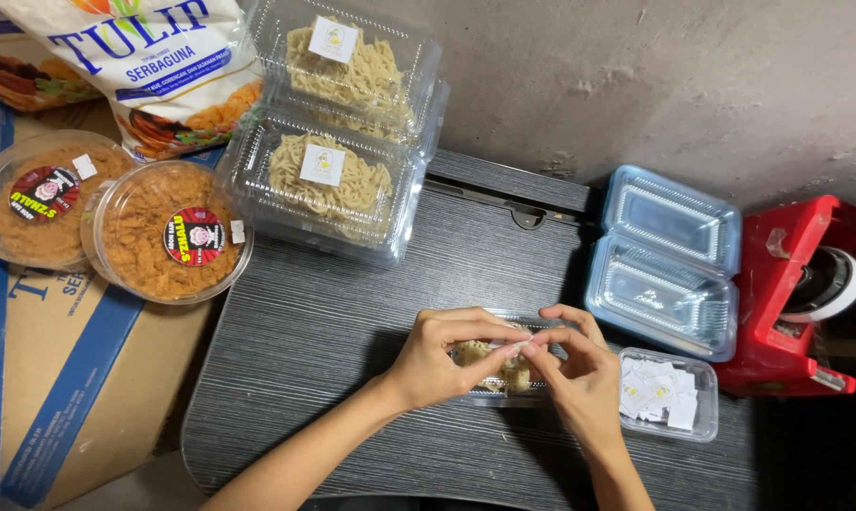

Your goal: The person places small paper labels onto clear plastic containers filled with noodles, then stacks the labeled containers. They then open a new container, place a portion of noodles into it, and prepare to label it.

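Observation:
My left hand (439, 358) and my right hand (576, 367) meet over a small clear plastic box (504, 377) of pale noodles on the dark table (314, 331). The fingertips of both hands pinch a small white piece together above the box's lid. Most of the box is hidden under my hands. Just right of my right hand sits a small clear tray of white paper labels (663, 393).
Stacked clear boxes of noodles (338, 185) stand at the back left. Two round tubs of orange shredded food (168, 232) rest on a cardboard carton. An open empty clear container (666, 260) and a red tape dispenser (802, 298) sit at right.

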